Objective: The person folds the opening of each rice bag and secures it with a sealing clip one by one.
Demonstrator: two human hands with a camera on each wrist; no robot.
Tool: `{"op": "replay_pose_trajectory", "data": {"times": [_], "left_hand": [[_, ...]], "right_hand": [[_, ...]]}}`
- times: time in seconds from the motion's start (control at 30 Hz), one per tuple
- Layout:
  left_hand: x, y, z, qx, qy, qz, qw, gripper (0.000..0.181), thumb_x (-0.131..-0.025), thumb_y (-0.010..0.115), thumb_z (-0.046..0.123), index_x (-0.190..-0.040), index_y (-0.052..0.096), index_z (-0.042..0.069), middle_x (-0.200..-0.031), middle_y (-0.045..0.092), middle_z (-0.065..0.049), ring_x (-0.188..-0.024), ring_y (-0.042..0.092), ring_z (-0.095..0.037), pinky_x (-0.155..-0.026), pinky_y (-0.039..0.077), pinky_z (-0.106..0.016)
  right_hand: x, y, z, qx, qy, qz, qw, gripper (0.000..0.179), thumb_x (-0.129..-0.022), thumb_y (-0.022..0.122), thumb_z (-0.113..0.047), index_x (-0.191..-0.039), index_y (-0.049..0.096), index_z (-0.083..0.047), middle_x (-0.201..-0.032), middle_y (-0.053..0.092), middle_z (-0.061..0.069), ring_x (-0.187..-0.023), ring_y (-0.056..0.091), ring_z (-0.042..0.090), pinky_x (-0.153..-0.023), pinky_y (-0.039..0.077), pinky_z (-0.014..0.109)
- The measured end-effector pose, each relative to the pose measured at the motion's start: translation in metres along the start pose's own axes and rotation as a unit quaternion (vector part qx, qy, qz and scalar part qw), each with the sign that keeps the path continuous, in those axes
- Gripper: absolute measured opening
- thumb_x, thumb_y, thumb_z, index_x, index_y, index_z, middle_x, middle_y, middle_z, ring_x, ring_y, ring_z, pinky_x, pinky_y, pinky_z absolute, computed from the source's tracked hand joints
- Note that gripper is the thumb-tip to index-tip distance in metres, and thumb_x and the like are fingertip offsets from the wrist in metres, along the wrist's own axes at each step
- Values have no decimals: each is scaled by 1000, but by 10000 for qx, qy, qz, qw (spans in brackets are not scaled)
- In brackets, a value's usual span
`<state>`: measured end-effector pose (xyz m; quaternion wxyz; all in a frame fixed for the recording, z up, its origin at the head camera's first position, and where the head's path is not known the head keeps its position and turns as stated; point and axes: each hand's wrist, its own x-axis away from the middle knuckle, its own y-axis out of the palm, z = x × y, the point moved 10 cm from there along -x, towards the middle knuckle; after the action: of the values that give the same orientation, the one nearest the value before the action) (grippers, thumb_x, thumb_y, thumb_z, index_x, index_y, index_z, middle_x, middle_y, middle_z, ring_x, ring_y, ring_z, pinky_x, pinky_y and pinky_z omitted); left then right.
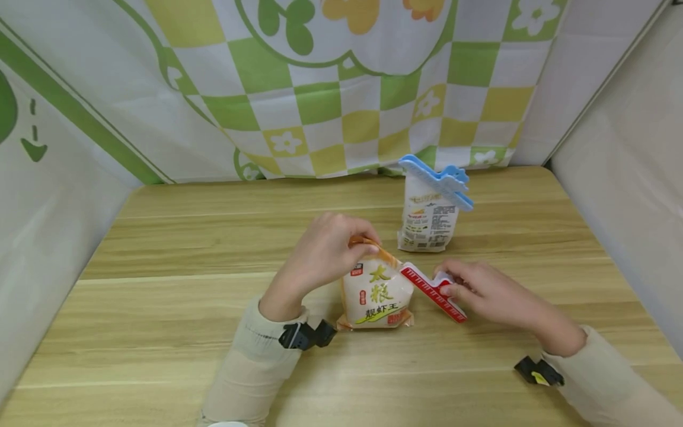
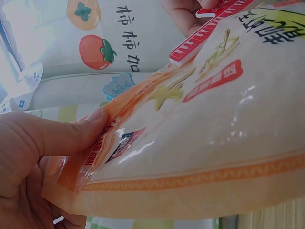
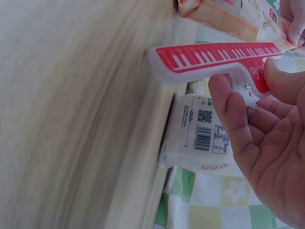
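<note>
A clear and orange plastic bag of rice (image 1: 376, 293) stands upright on the wooden table. My left hand (image 1: 325, 255) pinches its orange top edge at the left corner, thumb in front, as the left wrist view (image 2: 28, 157) shows. My right hand (image 1: 482, 293) holds a red and white bag clip (image 1: 432, 290) by its handle between thumb and fingers. One end of the clip is right at the bag's top right corner, and the rest slants down to the right, beyond the bag. In the right wrist view the clip (image 3: 214, 57) lies sideways above the fingers.
Behind the right hand stands a white printed bag (image 1: 427, 219) with a blue clip (image 1: 437, 181) across its top. A green, yellow and white checked cloth (image 1: 341, 107) hangs at the table's back edge. Pale fabric walls (image 1: 629, 118) rise on both sides of the wooden table (image 1: 160, 308).
</note>
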<state>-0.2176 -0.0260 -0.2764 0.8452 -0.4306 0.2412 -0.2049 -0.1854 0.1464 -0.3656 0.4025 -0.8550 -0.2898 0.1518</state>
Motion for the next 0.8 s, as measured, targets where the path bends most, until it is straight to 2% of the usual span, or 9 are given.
{"op": "replay_pose_trajectory", "data": {"times": [0.33, 0.63, 0.8], "left_hand": [[-1, 0, -1, 20, -16, 12, 10000, 3, -88, 76, 16, -88, 78, 14, -81, 75, 4, -64, 56, -5, -63, 46, -24], [-1, 0, 0, -38, 26, 62, 10000, 4, -87, 77, 17, -87, 78, 13, -79, 75, 4, -61, 53, -4, -60, 44, -22], [-1, -1, 0, -45, -19, 54, 10000, 3, -87, 77, 16, -86, 78, 13, -78, 75, 4, -60, 52, -5, -59, 42, -22]], "right_hand": [[-4, -1, 5, -242, 285, 123, 9992, 13, -99, 61, -16, -109, 65, -9, -79, 60, -6, -68, 49, 5, -60, 45, 22], [-7, -5, 1, -289, 133, 372, 9988, 11, -98, 62, -14, -109, 65, -13, -84, 60, -8, -74, 51, 5, -65, 47, 23], [-8, -5, 0, -424, 237, 379, 9981, 11, -98, 62, -14, -109, 65, -13, -87, 61, -6, -76, 51, 6, -66, 47, 23]]}}
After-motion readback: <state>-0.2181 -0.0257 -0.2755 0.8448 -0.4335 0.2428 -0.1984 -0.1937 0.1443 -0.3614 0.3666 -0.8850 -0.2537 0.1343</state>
